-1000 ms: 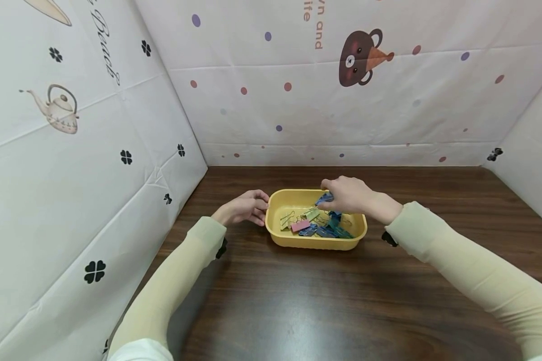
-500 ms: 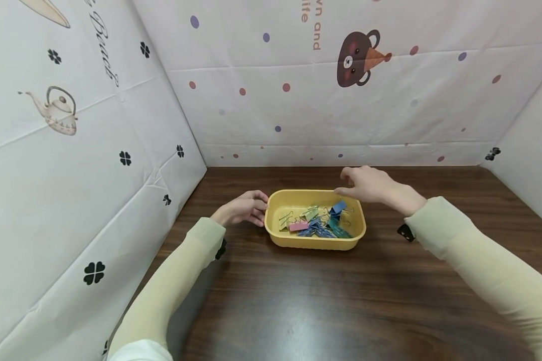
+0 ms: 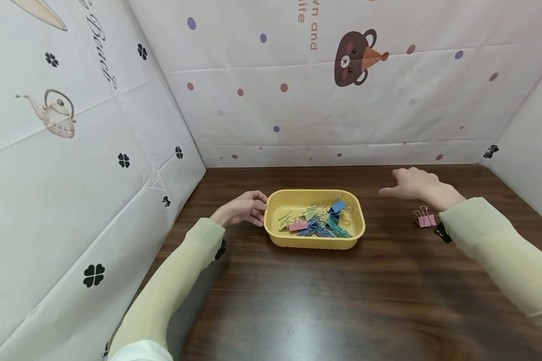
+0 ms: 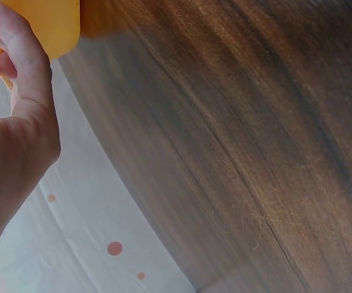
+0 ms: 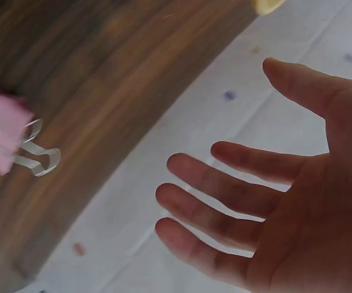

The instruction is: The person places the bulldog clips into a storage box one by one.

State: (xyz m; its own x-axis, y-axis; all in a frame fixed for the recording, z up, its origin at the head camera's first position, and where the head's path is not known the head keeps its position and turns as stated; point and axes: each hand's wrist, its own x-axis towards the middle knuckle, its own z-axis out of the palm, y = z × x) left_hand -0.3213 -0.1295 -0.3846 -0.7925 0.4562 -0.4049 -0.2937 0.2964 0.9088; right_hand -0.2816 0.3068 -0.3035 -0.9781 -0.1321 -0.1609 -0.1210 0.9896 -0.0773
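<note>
My left hand (image 3: 243, 208) lies low in front of me at the end of a bent arm in a pale yellow-green sleeve (image 3: 171, 286), its fingers (image 4: 18, 58) loosely curled and pointing to my right. My right hand (image 3: 415, 184) hovers out to the right, palm open, with fingers (image 5: 224, 189) spread and nearly straight, gripping nothing. That arm reaches forward from the lower right.

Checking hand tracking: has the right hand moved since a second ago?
Yes. The right hand was over the yellow tray; it now hovers open over the table, right of the tray, near a pink binder clip.
</note>
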